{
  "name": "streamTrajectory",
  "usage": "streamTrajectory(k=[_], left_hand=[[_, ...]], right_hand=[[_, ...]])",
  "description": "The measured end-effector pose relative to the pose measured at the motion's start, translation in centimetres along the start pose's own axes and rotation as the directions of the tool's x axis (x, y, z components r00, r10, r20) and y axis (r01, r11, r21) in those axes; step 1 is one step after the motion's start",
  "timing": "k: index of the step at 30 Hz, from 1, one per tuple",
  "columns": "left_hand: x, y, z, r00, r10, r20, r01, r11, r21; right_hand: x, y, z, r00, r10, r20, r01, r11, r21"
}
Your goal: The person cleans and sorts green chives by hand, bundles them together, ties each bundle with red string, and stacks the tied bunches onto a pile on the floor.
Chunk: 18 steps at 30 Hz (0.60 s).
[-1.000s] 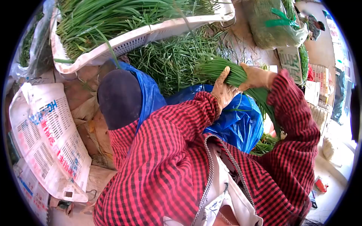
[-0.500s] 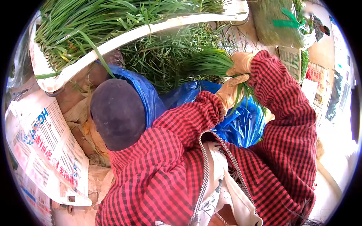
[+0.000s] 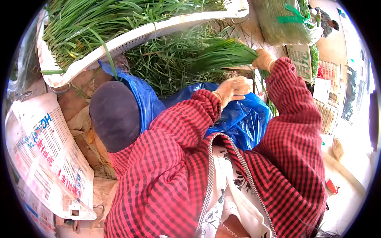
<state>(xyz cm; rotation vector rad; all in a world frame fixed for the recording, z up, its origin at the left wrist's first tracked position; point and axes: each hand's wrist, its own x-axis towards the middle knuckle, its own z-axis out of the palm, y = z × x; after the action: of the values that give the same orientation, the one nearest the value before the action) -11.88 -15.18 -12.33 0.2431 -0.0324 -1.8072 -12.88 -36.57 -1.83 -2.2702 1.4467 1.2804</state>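
My right hand (image 3: 264, 60), in a pale glove, is closed round a bunch of long green leaves (image 3: 226, 54); the leafy part spreads left from it and stems hang below. My left hand (image 3: 235, 89), also gloved, is apart from the bunch, over the blue plastic (image 3: 250, 119) on my lap, its fingers curled together; whether anything small is in them cannot be made out. Beyond both hands lies a heap of loose green leaves (image 3: 158, 67). A white crate (image 3: 131, 39) filled with long green leaves stands at the upper left.
An empty white crate with red and blue writing (image 3: 51, 154) leans at the left. My dark-covered knee (image 3: 115, 115) is beside it. At the upper right are a wrapped bale with green tape (image 3: 278, 23), stacked crates (image 3: 327, 99) and, farther off, another person (image 3: 327, 23).
My left hand has come away from the bunch and moved left. My right hand still grips the bunch, whose leaves now stretch out to the left.
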Motion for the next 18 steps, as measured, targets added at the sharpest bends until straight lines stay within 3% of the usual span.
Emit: streamTrajectory(k=[1,3,5,7,9,10,12,13,14,15,16,17,18], left_hand=[[-1.0,0.9,0.0,0.997,0.016,-0.081,-0.022,0.997,-0.07],[-1.2,1.2,-1.1,0.985,-0.053,-0.163,0.015,0.974,-0.227],[-0.8,0.0,-2.6,0.989,-0.018,-0.145,-0.03,0.945,-0.325],[-1.0,0.4,-2.7,0.995,0.056,-0.084,-0.088,0.885,-0.457],[-0.4,0.8,-2.4,0.995,0.088,-0.054,-0.103,0.88,-0.463],[-0.4,1.6,-1.7,0.993,0.02,-0.113,-0.075,0.856,-0.511],[-0.4,2.9,-0.7,0.985,-0.041,-0.166,-0.058,0.835,-0.547],[-0.6,3.3,-0.8,0.997,0.063,-0.041,-0.075,0.841,-0.535],[-0.8,3.4,-0.8,0.984,0.159,0.085,-0.091,0.846,-0.525],[-0.2,3.3,-1.2,0.992,0.122,-0.043,-0.122,0.774,-0.622],[0.6,2.2,-2.2,0.975,0.132,-0.177,-0.211,0.8,-0.562],[1.1,1.4,-3.0,0.94,0.148,-0.306,-0.288,0.825,-0.486],[0.3,1.3,-3.2,0.953,0.068,-0.295,-0.19,0.893,-0.408]], right_hand=[[-4.2,-2.8,0.1,0.96,-0.265,-0.089,0.247,0.953,-0.174],[-5.5,-4.1,-0.6,0.919,-0.376,0.116,0.391,0.906,-0.161],[-4.8,-3.6,-5.0,0.999,-0.035,-0.009,0.034,0.995,-0.095],[-5.3,-2.8,-5.4,0.985,-0.161,-0.064,0.147,0.972,-0.182],[-1.7,0.5,-2.3,0.831,-0.545,0.111,0.552,0.787,-0.276],[-5.9,-2.5,-2.0,0.951,-0.31,-0.004,0.307,0.943,-0.13],[-7.3,-2.7,0.6,0.949,-0.316,-0.016,0.316,0.943,0.108],[-8.1,-3.1,2.2,0.943,-0.321,-0.085,0.321,0.947,-0.017],[-6.5,-1.7,6.3,0.927,-0.369,-0.059,0.374,0.915,0.152],[-6.0,-1.4,10.6,0.871,-0.417,-0.258,0.458,0.881,0.121],[-10.9,-4.7,9.7,0.922,-0.284,-0.265,0.316,0.945,0.087],[-12.4,-6.1,10.9,0.922,-0.272,-0.276,0.294,0.955,0.044],[-13.5,-6.9,12.0,0.933,-0.238,-0.271,0.276,0.955,0.11]])
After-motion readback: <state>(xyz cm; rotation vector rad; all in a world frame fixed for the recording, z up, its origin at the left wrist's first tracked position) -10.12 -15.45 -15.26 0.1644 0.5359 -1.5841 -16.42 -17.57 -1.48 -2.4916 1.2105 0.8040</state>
